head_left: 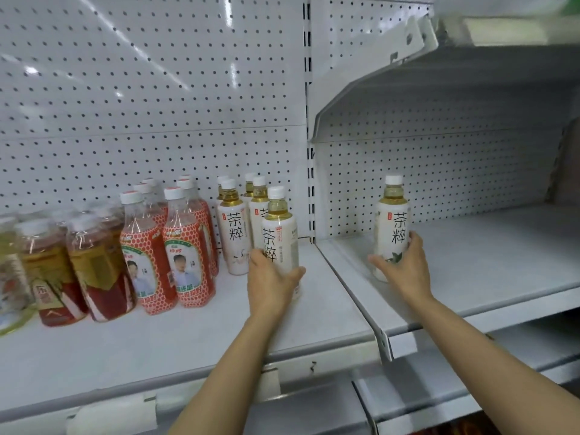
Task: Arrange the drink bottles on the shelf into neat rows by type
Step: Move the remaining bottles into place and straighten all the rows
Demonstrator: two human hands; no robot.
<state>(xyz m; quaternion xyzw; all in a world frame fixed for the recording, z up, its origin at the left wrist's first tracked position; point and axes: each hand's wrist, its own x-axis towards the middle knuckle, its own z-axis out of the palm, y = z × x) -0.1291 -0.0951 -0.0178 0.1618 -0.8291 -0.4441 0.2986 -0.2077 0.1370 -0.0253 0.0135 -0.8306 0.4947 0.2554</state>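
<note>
We see left hand (271,279) gripping a white tea bottle (280,233) beside its row; right hand (403,266) grips a lone matching bottle (393,215) on the right shelf (502,262).

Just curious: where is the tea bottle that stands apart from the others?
It stands on the right shelf, gripped low by the right hand, across the shelf joint from the other white tea bottles.

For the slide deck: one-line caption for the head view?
Left hand and right hand each grip a white-label tea bottle on a shelf.
</note>
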